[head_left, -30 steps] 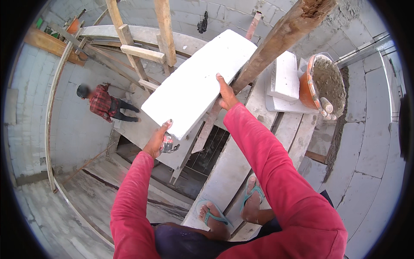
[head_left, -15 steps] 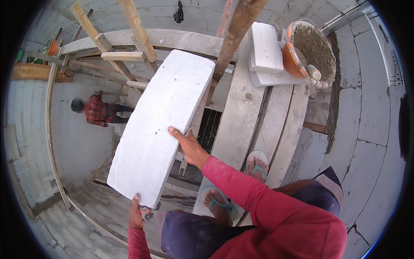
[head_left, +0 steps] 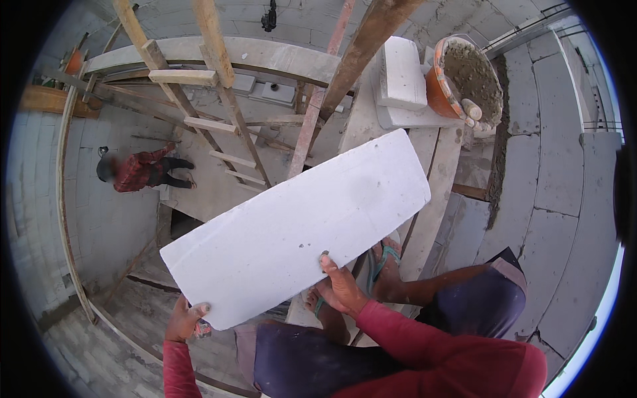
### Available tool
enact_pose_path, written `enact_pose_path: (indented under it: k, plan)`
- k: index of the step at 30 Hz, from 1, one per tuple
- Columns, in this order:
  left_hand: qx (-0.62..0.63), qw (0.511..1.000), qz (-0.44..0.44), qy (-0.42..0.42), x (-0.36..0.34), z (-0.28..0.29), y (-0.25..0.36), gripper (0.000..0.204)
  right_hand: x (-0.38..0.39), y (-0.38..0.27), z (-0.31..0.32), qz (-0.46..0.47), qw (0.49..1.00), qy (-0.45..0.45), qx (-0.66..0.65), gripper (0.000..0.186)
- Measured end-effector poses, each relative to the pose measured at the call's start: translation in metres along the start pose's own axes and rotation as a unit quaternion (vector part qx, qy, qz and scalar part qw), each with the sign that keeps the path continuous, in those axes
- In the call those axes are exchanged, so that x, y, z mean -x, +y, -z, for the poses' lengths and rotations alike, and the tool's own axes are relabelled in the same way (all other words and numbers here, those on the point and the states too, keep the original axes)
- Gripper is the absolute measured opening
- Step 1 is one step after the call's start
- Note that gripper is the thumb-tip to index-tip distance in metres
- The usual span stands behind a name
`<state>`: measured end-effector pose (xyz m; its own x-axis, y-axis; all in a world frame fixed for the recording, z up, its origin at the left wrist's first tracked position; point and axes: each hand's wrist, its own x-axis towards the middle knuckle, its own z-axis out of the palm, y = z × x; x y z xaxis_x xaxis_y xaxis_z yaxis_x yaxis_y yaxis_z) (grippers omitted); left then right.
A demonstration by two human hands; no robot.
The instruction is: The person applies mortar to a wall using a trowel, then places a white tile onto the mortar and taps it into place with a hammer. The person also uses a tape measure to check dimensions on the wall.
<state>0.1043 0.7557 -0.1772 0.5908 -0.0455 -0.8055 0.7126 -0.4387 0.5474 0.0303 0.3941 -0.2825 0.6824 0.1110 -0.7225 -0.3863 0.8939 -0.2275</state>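
Note:
A long white aerated concrete block (head_left: pixel 298 225) is held between my two hands in front of my knees, its right end tilted toward the far side. My left hand (head_left: pixel 188 318) grips its near-left corner, thumb on the upper face and fingers hidden underneath. Beside that hand shows a small red-and-grey thing (head_left: pixel 202 329), too hidden to name. At the near long edge, my right hand (head_left: pixel 344 289) is closed on the block, thumb on top and the other fingers mostly below it. Under the block, my sandalled feet (head_left: pixel 383 260) stand on planks.
An orange bucket (head_left: pixel 439 86) of wet mortar stands beyond the planks (head_left: pixel 438 179), next to stacked white blocks (head_left: pixel 402 76). A block wall (head_left: pixel 557 172) rises on the right. Wooden ladder (head_left: pixel 215 76) and slanted beams stand ahead. Far below left, another person (head_left: pixel 141 169) stands near a wall.
The block has swung clockwise, its far end moving right over the planks. Both hands have kept their grip; the right has moved right and nearer. The person below has shifted and reaches out an arm.

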Motion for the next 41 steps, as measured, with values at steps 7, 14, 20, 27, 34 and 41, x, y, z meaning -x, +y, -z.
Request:
enact_pose_path:
  k: [7,14,20,27,34,41]
  plan:
    - [-0.043,0.973,-0.078,-0.213,-0.153,-0.136,0.093,0.084,-0.024,-0.099,0.076,0.143,0.974,0.171,-0.026,0.062]
    - [-0.084,0.948,-0.092,-0.292,-0.25,-0.222,0.117,0.089,-0.044,-0.161,0.117,0.233,0.956,0.172,-0.053,0.059]
    - [-0.095,0.945,-0.069,-0.307,-0.261,-0.23,0.104,0.094,-0.045,-0.158,0.131,0.197,0.95,0.244,-0.001,0.073]
    - [-0.15,0.951,-0.001,-0.271,-0.267,-0.232,0.106,0.096,-0.017,-0.182,0.129,0.05,0.905,0.298,0.3,0.052]
    - [-0.213,0.961,-0.092,-0.148,-0.221,-0.234,0.141,0.114,-0.028,-0.234,0.086,0.138,0.667,0.214,0.7,0.043]
    - [-0.269,0.894,-0.312,-0.178,-0.156,-0.249,0.204,0.116,-0.074,-0.195,-0.015,0.181,0.683,-0.189,0.681,0.042]
